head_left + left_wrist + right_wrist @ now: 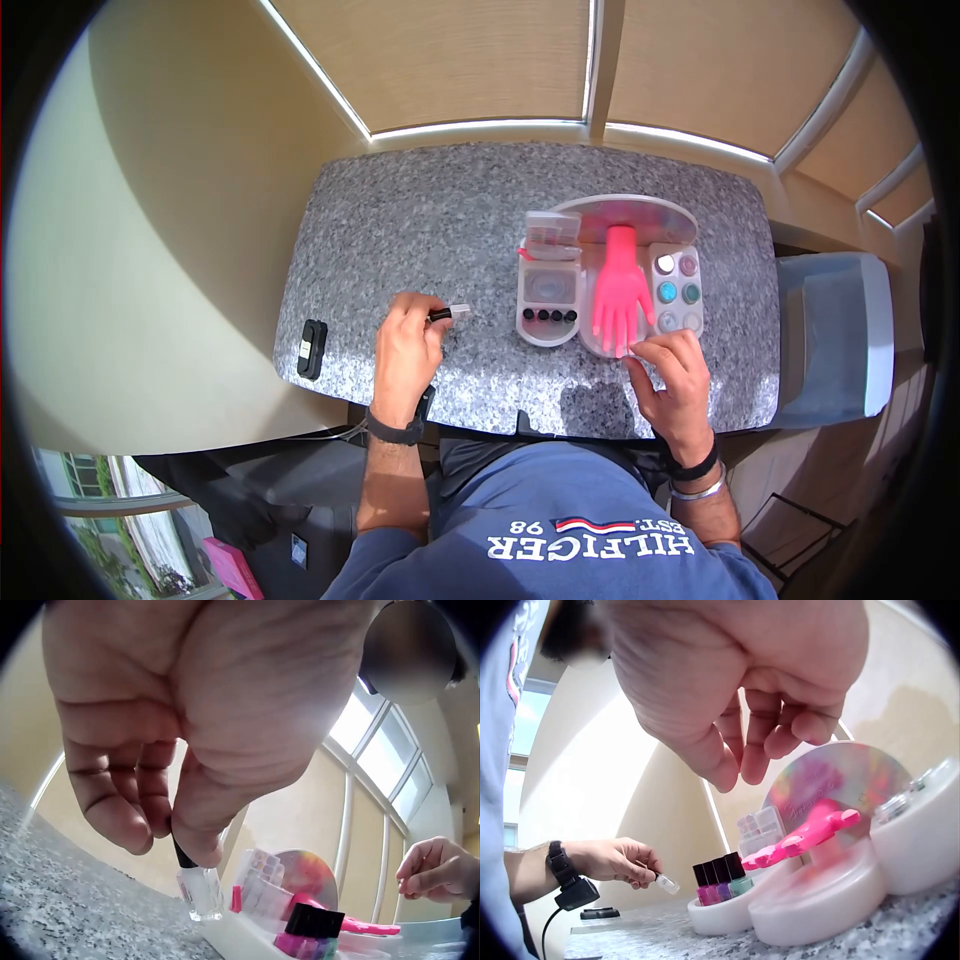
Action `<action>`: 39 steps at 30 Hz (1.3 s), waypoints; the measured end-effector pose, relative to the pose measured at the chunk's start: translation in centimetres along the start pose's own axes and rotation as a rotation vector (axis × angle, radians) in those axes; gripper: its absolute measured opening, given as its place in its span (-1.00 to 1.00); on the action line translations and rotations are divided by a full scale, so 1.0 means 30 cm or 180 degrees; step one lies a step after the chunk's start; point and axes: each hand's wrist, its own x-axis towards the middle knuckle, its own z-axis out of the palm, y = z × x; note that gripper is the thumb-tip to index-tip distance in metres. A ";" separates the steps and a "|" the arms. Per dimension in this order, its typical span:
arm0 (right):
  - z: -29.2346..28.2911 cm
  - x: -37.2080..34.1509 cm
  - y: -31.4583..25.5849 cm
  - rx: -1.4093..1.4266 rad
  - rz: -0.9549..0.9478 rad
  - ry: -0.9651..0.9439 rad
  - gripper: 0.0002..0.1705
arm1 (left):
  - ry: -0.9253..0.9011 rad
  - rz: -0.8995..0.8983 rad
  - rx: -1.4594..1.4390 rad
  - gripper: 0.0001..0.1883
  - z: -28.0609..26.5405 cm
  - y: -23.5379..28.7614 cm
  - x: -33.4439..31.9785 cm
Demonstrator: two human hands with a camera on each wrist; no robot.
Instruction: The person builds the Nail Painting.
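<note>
My left hand (408, 335) pinches the black cap of a small nail polish bottle (201, 892), its clear glass end pointing out low over the table. To the right, a bright pink model hand (621, 290) lies palm-down on a white nail playset (810, 919). My right hand (675, 380) hovers by the model's fingertips, thumb and forefinger nearly meeting. A tiny pale piece shows at those fingertips in the head and left wrist views, too small to name. Several black-capped polish bottles (721, 879) stand in the playset's left tray.
A clear lidded case (553, 232) stands open behind those bottles. Round glitter pots (667, 292) fill the right tray, and an iridescent round board (847, 776) rises behind. On the speckled table (430, 200), a black object (312, 350) lies far left. A pale plastic bin (845, 335) stands right.
</note>
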 end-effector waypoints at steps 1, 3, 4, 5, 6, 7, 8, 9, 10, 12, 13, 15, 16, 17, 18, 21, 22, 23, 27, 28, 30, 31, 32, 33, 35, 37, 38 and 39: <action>-0.005 -0.001 0.002 -0.0011 -0.0009 -0.0001 -0.63 | -0.0009 0.0270 -0.0078 -0.82 -0.017 0.035 0.001; -0.008 0.000 0.001 -0.0019 -0.0029 -0.0004 -0.63 | -0.0102 0.0579 -0.0237 -0.80 -0.029 0.094 -0.003; -0.009 0.001 0.000 -0.0019 -0.0037 -0.0004 -0.63 | -0.0188 0.0620 -0.0321 -0.79 -0.025 0.123 -0.005; -0.009 0.002 -0.003 -0.0021 -0.0043 -0.0004 -0.64 | -0.0277 0.0663 -0.0407 -0.79 -0.014 0.147 -0.006; -0.009 0.002 -0.006 -0.0005 -0.0060 0.0000 -0.64 | -0.0286 0.0799 -0.0490 -0.76 0.001 0.165 -0.006; -0.009 0.003 -0.011 0.0008 -0.0075 0.0006 -0.64 | -0.0273 0.0840 -0.0580 -0.76 0.020 0.182 -0.010; -0.009 0.003 -0.015 0.0020 -0.0089 0.0013 -0.64 | -0.0261 0.0882 -0.0671 -0.76 0.041 0.198 -0.013; -0.009 0.002 -0.016 0.0038 -0.0105 0.0012 -0.64 | -0.0250 0.0924 -0.0764 -0.76 0.061 0.212 -0.016; -0.011 0.001 -0.017 0.0056 -0.0121 0.0009 -0.64 | -0.0284 0.0858 -0.0810 -0.77 0.078 0.223 -0.018; -0.015 -0.003 -0.014 0.0073 -0.0138 -0.0004 -0.64 | -0.0311 0.0836 -0.0944 -0.78 0.106 0.232 -0.020; -0.016 -0.006 -0.011 0.0074 -0.0138 -0.0012 -0.64 | -0.0322 0.0824 -0.1008 -0.78 0.120 0.235 -0.021; -0.019 -0.011 -0.007 0.0073 -0.0127 -0.0025 -0.64 | -0.0327 0.0928 -0.1026 -0.79 0.156 0.229 -0.024; -0.021 -0.013 -0.005 0.0069 -0.0115 -0.0029 -0.64 | -0.0313 0.1020 -0.1005 -0.79 0.174 0.222 -0.026; -0.022 -0.014 -0.004 0.0065 -0.0100 -0.0033 -0.64 | -0.0300 0.1113 -0.0985 -0.80 0.189 0.217 -0.027; -0.023 -0.014 -0.004 0.0068 -0.0098 -0.0033 -0.64 | -0.0303 0.1137 -0.0932 -0.80 0.201 0.217 -0.029; -0.024 -0.014 -0.004 0.0088 -0.0087 -0.0045 -0.65 | -0.0258 0.1200 -0.0792 -0.80 0.223 0.214 -0.034; -0.023 -0.015 -0.004 0.0098 -0.0084 -0.0056 -0.65 | -0.0248 0.1208 -0.0784 -0.80 0.229 0.212 -0.035; -0.022 -0.015 -0.004 0.0108 -0.0082 -0.0068 -0.65 | -0.0237 0.1215 -0.0776 -0.80 0.234 0.210 -0.036; -0.016 -0.016 0.002 0.0150 -0.0112 -0.0118 -0.65 | -0.0196 0.1272 -0.0723 -0.79 0.245 0.206 -0.044; -0.014 -0.015 0.004 0.0161 -0.0113 -0.0128 -0.66 | -0.0172 0.1259 -0.0722 -0.79 0.247 0.208 -0.045; -0.014 -0.014 0.003 0.0173 -0.0105 -0.0146 -0.66 | -0.0125 0.1234 -0.0720 -0.79 0.247 0.214 -0.047; -0.014 -0.013 0.002 0.0174 -0.0097 -0.0154 -0.66 | -0.0109 0.1207 -0.0688 -0.79 0.244 0.218 -0.048; -0.014 -0.013 0.001 0.0176 -0.0093 -0.0160 -0.66 | -0.0089 0.1179 -0.0654 -0.79 0.238 0.221 -0.048; -0.014 -0.014 0.002 0.0177 -0.0098 -0.0167 -0.67 | -0.0067 0.1152 -0.0618 -0.79 0.234 0.221 -0.048; -0.012 -0.018 0.004 0.0180 -0.0113 -0.0178 -0.67 | -0.0042 0.1115 -0.0656 -0.80 0.233 0.219 -0.049; -0.012 -0.021 0.005 0.0206 -0.0101 -0.0184 -0.67 | -0.0008 0.1044 -0.0744 -0.80 0.225 0.221 -0.050; -0.012 -0.022 0.005 0.0217 -0.0093 -0.0188 -0.68 | 0.0014 0.0991 -0.0814 -0.81 0.214 0.228 -0.052; -0.014 -0.021 0.004 0.0228 -0.0092 -0.0177 -0.68 | 0.0034 0.0938 -0.0886 -0.81 0.204 0.232 -0.053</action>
